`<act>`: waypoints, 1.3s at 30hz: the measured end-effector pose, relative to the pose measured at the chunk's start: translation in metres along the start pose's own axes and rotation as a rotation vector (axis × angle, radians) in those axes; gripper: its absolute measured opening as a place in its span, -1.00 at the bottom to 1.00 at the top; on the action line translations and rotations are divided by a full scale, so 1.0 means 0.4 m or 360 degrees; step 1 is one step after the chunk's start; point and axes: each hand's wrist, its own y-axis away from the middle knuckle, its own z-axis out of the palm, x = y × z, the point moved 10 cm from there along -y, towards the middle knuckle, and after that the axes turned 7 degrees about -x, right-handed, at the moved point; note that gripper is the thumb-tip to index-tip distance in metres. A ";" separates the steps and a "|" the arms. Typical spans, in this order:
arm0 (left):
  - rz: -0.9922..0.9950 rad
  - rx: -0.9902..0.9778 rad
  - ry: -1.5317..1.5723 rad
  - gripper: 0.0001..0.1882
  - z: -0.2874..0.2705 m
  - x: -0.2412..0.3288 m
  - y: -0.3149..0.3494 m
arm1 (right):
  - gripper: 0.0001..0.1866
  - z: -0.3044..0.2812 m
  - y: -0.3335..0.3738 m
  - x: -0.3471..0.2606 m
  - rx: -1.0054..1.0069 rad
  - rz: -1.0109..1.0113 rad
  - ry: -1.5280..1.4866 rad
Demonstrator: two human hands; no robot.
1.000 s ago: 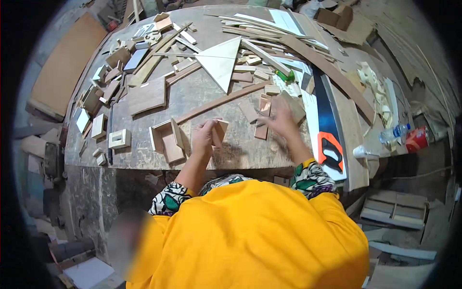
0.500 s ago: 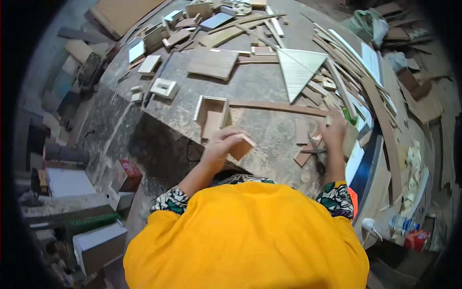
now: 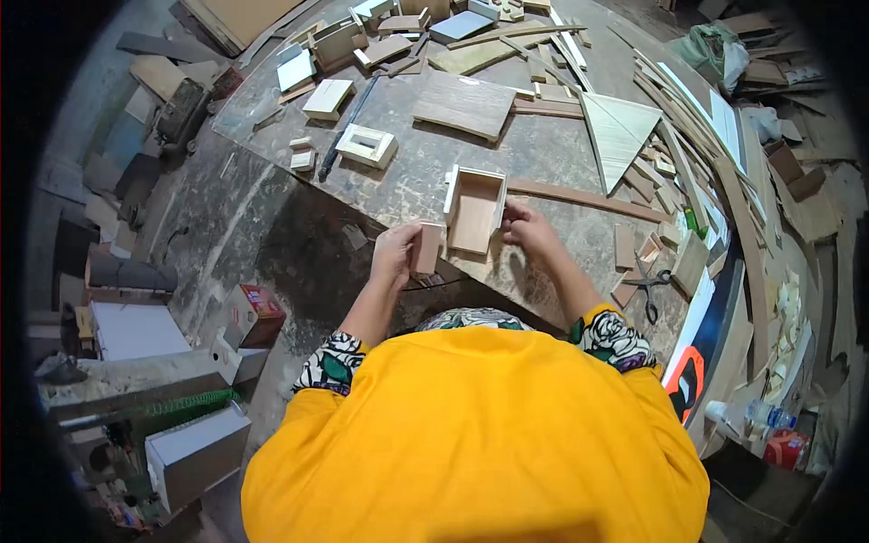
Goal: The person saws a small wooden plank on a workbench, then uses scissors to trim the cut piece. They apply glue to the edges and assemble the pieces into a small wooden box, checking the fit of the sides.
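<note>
A small open wooden box [image 3: 475, 215] lies near the table's front edge, its pale inside facing up. My left hand [image 3: 393, 259] is closed around a small reddish-brown wooden panel [image 3: 427, 249], held upright beside the box's near left corner. Against the box's right wall, the bent fingers of my right hand [image 3: 534, 233] grip its side; the fingertips are partly hidden. Behind the right hand a long brown wooden strip [image 3: 588, 199] runs off to the right. Black-handled scissors [image 3: 647, 284] lie open to the right, by small wood pieces [image 3: 625, 247].
A flat board [image 3: 466, 104], a pale wooden block with a slot [image 3: 367, 146] and a dark rod [image 3: 348, 131] lie farther back. Offcuts and long strips [image 3: 692, 122] crowd the far and right sides. A saw with an orange handle [image 3: 690, 380] sits at the right edge.
My right hand has come left from the wood pieces near the scissors to the box's right wall. The panel in my left hand has turned more upright. The view has shifted left.
</note>
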 end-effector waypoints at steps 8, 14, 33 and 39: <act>-0.0233 -0.0197 0.0108 -0.79 0.016 -0.019 -0.026 | -0.39 0.030 -0.064 -0.110 0.0214 -0.0149 -0.0381; -0.0405 -0.0393 0.0342 -0.72 0.042 0.024 0.041 | -0.81 0.043 0.090 -0.076 0.0438 -0.0421 0.0326; 0.0471 -0.0641 -0.0726 -0.55 0.035 0.211 -0.157 | -0.89 0.119 0.274 0.119 0.0798 -0.0077 -0.0016; 0.0352 -0.0954 -0.0749 -0.28 0.094 0.141 -0.273 | -0.70 0.184 0.211 0.087 0.0770 -0.0232 -0.0891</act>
